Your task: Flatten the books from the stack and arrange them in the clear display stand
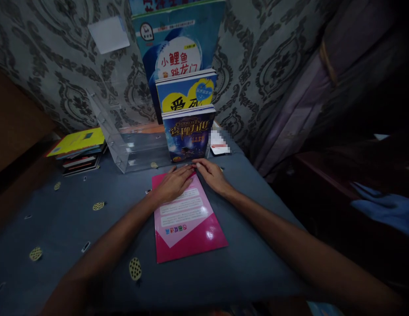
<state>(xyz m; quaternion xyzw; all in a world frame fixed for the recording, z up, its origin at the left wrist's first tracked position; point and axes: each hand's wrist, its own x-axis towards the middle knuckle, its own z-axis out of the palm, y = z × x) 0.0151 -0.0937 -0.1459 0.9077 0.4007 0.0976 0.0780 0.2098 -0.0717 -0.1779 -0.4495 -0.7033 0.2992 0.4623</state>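
A pink book (191,237) lies flat on the blue-grey tablecloth, white text panels facing up. My left hand (174,183) rests palm down on its upper part, fingers stretched toward the top edge. Beside the book's upper right corner is my right hand (211,174), its fingers extended and their tips near those of my left hand. Just beyond both hands, a dark blue book (189,136) stands upright in a clear acrylic rack (141,164). Behind it are a blue and yellow book (186,92) and a taller teal book (181,35).
A stack of books with a yellow cover (79,142) on top lies at the left of the table (102,237). Right of the rack is a white card-like item (220,142). Patterned wallpaper and a curtain (299,92) stand behind; blue cloth (385,208) lies at far right.
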